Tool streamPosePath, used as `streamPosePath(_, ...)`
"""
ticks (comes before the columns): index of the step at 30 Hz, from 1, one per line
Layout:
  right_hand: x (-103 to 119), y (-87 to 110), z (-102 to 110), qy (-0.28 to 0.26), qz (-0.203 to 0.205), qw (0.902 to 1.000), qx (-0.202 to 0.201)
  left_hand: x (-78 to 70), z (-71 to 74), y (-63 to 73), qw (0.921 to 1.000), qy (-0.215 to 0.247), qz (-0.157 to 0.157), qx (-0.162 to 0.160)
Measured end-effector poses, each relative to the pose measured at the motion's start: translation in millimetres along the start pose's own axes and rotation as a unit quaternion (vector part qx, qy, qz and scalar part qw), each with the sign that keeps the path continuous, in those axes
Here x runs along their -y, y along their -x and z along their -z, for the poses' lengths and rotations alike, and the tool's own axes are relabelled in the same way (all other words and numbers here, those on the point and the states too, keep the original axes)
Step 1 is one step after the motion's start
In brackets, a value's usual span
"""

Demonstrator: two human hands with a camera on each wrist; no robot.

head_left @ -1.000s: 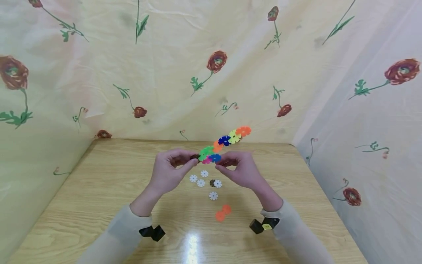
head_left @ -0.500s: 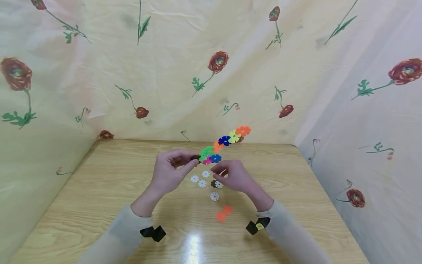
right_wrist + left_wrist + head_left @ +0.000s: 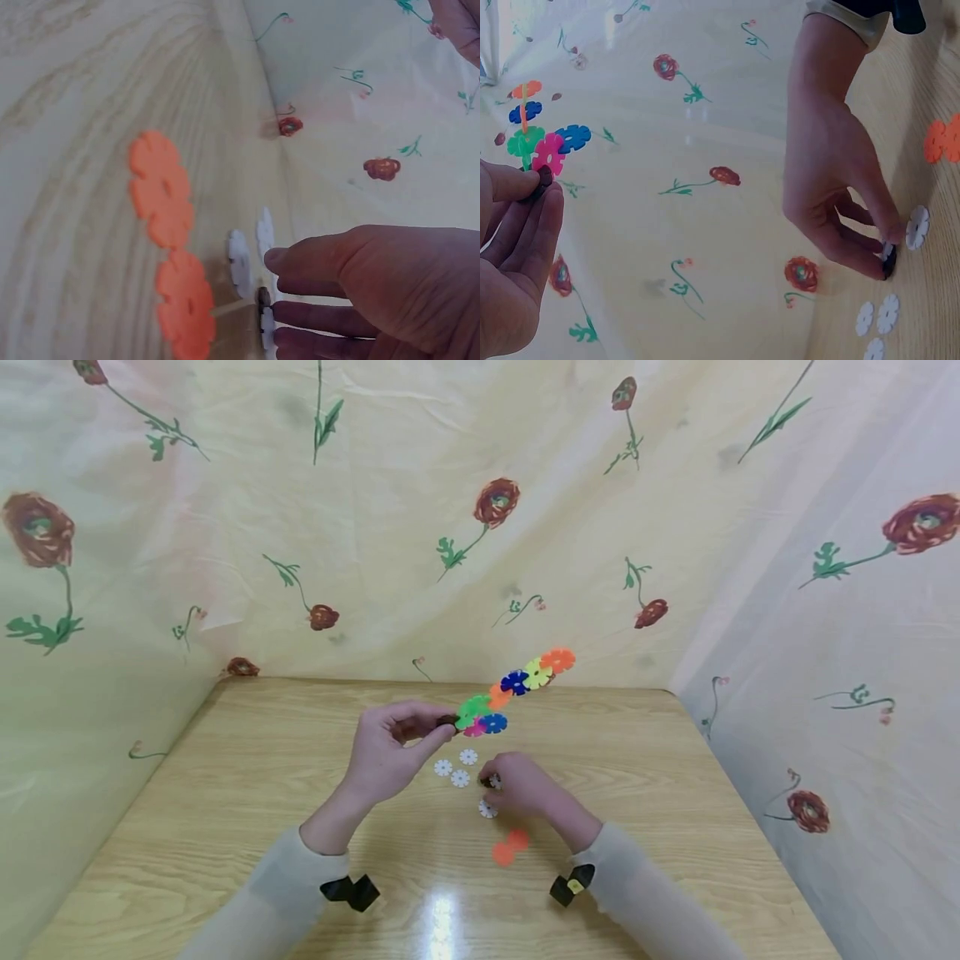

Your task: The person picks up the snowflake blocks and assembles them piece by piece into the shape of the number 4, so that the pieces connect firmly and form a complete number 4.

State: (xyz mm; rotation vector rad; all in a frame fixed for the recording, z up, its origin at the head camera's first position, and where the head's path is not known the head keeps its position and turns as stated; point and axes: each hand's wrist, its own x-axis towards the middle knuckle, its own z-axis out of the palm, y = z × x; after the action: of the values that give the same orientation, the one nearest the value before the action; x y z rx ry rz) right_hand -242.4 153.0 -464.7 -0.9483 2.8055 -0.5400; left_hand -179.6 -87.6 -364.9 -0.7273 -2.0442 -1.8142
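Head: right hand (image 3: 525,789) now down off the multicoloured plastic flower-disc chain (image 3: 474,712), at the brown-and-white disc pair (image 3: 490,781); left hand (image 3: 386,752) alone holds the chain up.
Left wrist: left pinches its brown end disc (image 3: 544,175).
Right wrist: fingers part-open; can't tell if pinching.

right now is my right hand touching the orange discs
Apart. The left wrist view shows bare table between the right hand and the orange discs.
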Motion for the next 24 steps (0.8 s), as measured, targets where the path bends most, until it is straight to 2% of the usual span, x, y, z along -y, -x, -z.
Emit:
streamPosePath(6, 7.8, 0.7, -4.1, 0.019, -0.010, 0.9997, 0.008, 0.4, 0.7, 0.7, 1.0000, 0.002, -0.002, -0.003)
streamPosePath(14, 7.2, 1.6, -10.5, 0.053, -0.017, 0.9983, -0.018, 2.5, 1.8, 1.5, 1.0000, 0.001, 0.002, -0.003)
streamPosePath(24, 10.0, -2.7, -13.7, 0.028, -0.034, 0.9989, -0.014, 1.1, 2.9, 1.2, 1.0000, 0.002, 0.006, -0.003)
